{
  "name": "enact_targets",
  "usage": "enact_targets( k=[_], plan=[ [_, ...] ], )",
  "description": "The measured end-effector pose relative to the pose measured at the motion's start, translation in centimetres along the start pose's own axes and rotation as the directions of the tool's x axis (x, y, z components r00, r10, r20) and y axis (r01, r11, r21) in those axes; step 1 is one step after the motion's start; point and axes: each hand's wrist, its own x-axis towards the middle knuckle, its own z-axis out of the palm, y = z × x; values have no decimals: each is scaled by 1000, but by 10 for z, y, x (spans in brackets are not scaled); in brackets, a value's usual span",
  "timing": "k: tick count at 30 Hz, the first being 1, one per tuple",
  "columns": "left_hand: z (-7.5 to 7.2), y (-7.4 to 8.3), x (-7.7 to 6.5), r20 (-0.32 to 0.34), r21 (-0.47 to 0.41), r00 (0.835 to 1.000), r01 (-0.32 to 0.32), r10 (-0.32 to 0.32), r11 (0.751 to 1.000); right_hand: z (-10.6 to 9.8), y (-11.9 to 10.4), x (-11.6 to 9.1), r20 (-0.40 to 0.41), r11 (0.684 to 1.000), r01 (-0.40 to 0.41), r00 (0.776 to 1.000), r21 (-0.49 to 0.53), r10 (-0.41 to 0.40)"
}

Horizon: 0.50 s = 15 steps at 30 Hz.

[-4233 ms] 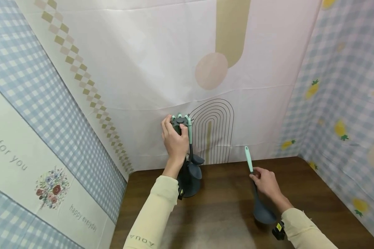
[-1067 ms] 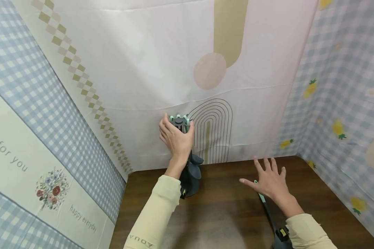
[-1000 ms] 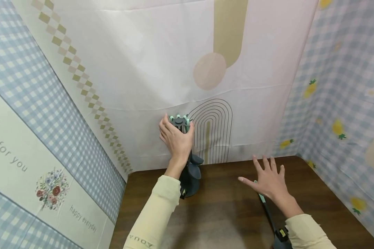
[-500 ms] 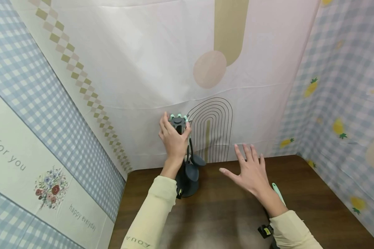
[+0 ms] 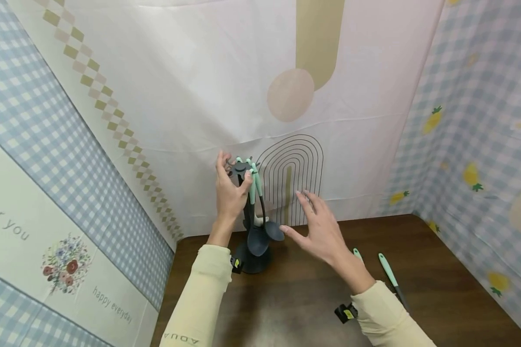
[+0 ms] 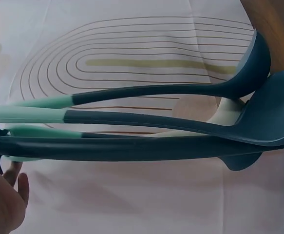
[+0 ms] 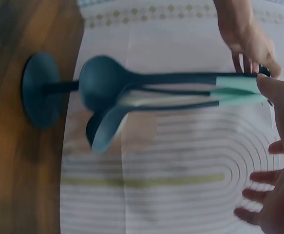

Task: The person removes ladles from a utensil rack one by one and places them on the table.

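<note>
My left hand (image 5: pixel 229 200) grips the round hooked top (image 5: pixel 241 167) of a dark utensil stand (image 5: pixel 253 262) at the back of the table, thumb on the near side. Mint-handled utensils hang from it: a spoon (image 5: pixel 258 242) in front and a ladle (image 5: pixel 274 231) to its right, both blue-grey. In the left wrist view the stand's pole (image 6: pixel 107 148) runs below the spoon's stem. My right hand (image 5: pixel 323 236), fingers spread and empty, is just right of the ladle. In the right wrist view its thumb overlaps the mint handles (image 7: pixel 236 90).
Two utensils lie on the brown table (image 5: pixel 286 308) at the right: one mint handle (image 5: pixel 388 270) shows beyond my right forearm, another handle (image 5: pixel 357 254) is mostly hidden behind it. A patterned cloth (image 5: pixel 226 96) hangs close behind the stand, with checked cloth walls on both sides.
My right hand has laid a long blue-grey utensil on the table, let go and moved left to the stand. At the stand top, the hanging utensils have swung round toward the front right.
</note>
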Motion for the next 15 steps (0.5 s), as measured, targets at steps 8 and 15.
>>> enact_targets(
  k=[8, 15],
  plan=[
    [2, -5, 0, -23, 8, 998, -55, 55, 998, 22, -36, 24, -14, 970, 87, 996, 225, -86],
    [4, -11, 0, -61, -33, 997, -48, 46, 998, 47, -56, 38, -15, 935, 59, 998, 350, -57]
  ],
)
